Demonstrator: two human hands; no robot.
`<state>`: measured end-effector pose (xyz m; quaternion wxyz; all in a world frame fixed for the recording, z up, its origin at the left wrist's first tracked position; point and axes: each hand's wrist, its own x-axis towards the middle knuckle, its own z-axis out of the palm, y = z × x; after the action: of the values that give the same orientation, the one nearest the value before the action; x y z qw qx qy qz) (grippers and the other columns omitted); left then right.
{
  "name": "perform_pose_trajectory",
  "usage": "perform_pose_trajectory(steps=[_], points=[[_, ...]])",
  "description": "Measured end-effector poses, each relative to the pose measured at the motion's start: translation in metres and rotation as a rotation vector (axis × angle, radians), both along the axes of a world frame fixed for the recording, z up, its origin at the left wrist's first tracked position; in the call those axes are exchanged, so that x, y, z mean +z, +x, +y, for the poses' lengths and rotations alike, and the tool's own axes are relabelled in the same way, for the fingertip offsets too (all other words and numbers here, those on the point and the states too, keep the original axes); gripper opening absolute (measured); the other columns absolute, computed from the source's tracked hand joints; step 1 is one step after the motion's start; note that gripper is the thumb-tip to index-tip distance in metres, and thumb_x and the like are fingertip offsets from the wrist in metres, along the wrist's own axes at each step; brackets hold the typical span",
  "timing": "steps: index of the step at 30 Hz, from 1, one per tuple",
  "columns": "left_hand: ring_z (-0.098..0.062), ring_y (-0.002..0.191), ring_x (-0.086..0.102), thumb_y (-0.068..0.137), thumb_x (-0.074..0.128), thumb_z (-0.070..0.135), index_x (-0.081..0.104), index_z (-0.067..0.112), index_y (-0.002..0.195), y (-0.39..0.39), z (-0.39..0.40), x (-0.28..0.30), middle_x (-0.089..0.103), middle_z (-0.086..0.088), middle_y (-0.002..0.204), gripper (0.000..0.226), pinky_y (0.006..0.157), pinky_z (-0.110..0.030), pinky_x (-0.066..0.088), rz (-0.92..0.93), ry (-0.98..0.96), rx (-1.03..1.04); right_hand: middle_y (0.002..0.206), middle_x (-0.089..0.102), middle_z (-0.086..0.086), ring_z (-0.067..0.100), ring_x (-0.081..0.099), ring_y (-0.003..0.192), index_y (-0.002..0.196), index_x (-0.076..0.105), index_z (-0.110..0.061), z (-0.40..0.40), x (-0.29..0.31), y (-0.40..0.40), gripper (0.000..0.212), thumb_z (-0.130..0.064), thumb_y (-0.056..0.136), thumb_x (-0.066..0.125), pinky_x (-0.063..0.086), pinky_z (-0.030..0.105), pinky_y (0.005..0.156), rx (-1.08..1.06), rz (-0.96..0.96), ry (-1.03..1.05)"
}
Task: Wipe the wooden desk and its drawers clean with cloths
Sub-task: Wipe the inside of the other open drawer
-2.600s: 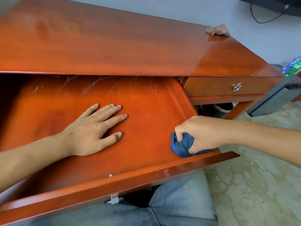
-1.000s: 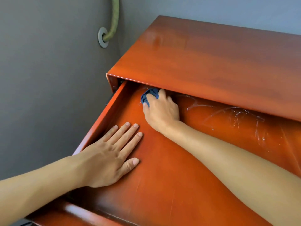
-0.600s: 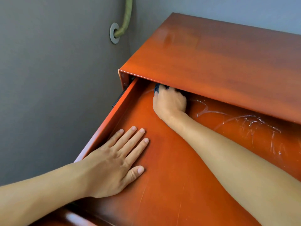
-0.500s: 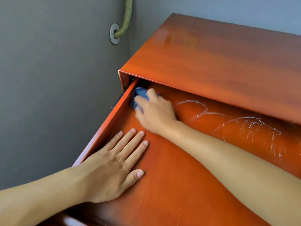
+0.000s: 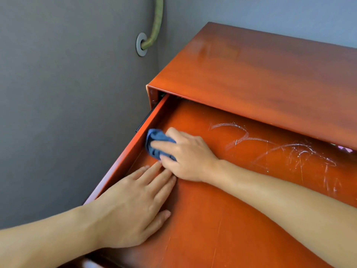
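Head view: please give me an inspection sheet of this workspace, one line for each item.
Surface: the open drawer floor shows pale scratch marks toward its right; the desk top is glossy.
Job's things: a blue cloth lies bunched against the drawer's left wall.
Clutter: nothing seen.
Hands: the right hand presses the cloth, with fingers curled over it; the left hand rests flat on the drawer floor, fingertips beside the right hand.
Cables: a green hose enters a round wall fitting.
Surroundings: grey wall left of and behind the desk.
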<state>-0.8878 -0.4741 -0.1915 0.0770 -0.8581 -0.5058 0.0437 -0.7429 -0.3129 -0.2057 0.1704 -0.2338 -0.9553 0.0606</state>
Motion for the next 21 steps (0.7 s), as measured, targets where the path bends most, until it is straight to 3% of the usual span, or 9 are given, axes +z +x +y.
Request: perform_pose_trajectory(steps=[3,5,7,9,13,15,17,19,21], points=[[-0.037,0.119,0.064,0.091,0.053,0.034,0.067,0.001,0.128,0.008,-0.006,0.007,0.064,-0.016,0.134,0.052,0.087,-0.044,0.061,-0.051,-0.01,-0.097,0.108,0.057,-0.001,0.023,0.064,0.087,0.13,0.065,-0.037,0.001,-0.001,0.023,0.041,-0.044,0.091,0.054,0.047,0.033,0.058,0.184,-0.055,0.019],[-0.035,0.122,0.062,0.09,0.055,0.031,0.066,0.004,0.129,0.005,-0.004,0.007,0.062,-0.013,0.138,0.049,0.089,-0.043,0.06,-0.093,-0.003,-0.108,0.109,0.057,0.001,0.027,0.067,0.087,0.129,0.065,-0.036,0.019,0.001,0.015,0.039,-0.045,0.094,0.051,0.047,0.034,0.061,-0.045,-0.057,0.08],[-0.033,0.12,0.061,0.09,0.056,0.025,0.066,0.006,0.126,0.002,0.001,0.005,0.061,-0.011,0.137,0.041,0.088,-0.043,0.058,-0.119,0.01,-0.111,0.115,0.053,0.006,0.035,0.066,0.091,0.127,0.063,-0.029,0.04,0.006,-0.006,0.036,-0.044,0.099,0.047,0.047,0.038,0.071,-0.436,-0.065,0.043],[-0.032,0.107,0.063,0.091,0.053,0.021,0.067,0.009,0.116,0.003,0.005,0.003,0.063,-0.009,0.127,0.031,0.082,-0.043,0.057,-0.148,0.023,-0.099,0.12,0.05,0.01,0.038,0.064,0.094,0.12,0.062,-0.022,0.042,0.005,-0.029,0.033,-0.042,0.099,0.047,0.044,0.039,0.072,-0.583,-0.071,0.014],[-0.028,0.081,0.052,0.093,0.052,0.02,0.065,0.012,0.098,0.002,0.009,0.004,0.059,-0.005,0.101,0.016,0.07,-0.043,0.05,-0.216,0.043,-0.09,0.113,0.05,0.004,0.032,0.061,0.094,0.123,0.065,-0.028,0.006,-0.004,-0.023,0.034,-0.042,0.093,0.055,0.036,0.035,0.065,-0.192,-0.017,-0.006],[-0.026,0.092,0.055,0.098,0.053,0.027,0.066,0.011,0.112,0.006,0.012,0.0,0.06,-0.006,0.111,0.025,0.079,-0.043,0.052,-0.241,0.04,-0.112,0.11,0.052,0.0,0.025,0.058,0.093,0.131,0.064,-0.034,0.001,-0.002,0.002,0.04,-0.042,0.093,0.056,0.041,0.034,0.067,0.01,-0.016,-0.023],[-0.03,0.133,0.05,0.107,0.041,0.046,0.049,0.011,0.148,0.01,0.013,-0.009,0.051,-0.014,0.146,0.055,0.11,-0.049,0.043,-0.22,-0.044,-0.085,0.118,0.057,0.003,0.026,0.055,0.1,0.131,0.065,-0.03,0.011,-0.007,0.015,0.043,-0.044,0.094,0.05,0.045,0.039,0.077,-0.03,-0.041,0.097],[-0.031,0.16,0.007,0.109,0.024,0.063,0.012,0.017,0.167,0.012,0.011,-0.014,0.011,-0.018,0.172,0.075,0.126,-0.051,0.009,-0.16,-0.14,-0.038,0.137,0.053,0.009,0.033,0.051,0.115,0.126,0.067,-0.021,0.026,-0.011,0.009,0.044,-0.042,0.094,0.047,0.046,0.047,0.09,-0.286,-0.038,0.18],[-0.027,0.158,-0.023,0.106,0.014,0.069,-0.013,0.024,0.165,0.013,0.007,-0.014,-0.02,-0.008,0.172,0.078,0.123,-0.052,-0.01,-0.145,-0.197,-0.061,0.151,0.045,0.011,0.035,0.045,0.13,0.128,0.063,-0.013,0.044,-0.012,-0.006,0.041,-0.036,0.096,0.05,0.041,0.049,0.104,-0.513,-0.037,0.141]])
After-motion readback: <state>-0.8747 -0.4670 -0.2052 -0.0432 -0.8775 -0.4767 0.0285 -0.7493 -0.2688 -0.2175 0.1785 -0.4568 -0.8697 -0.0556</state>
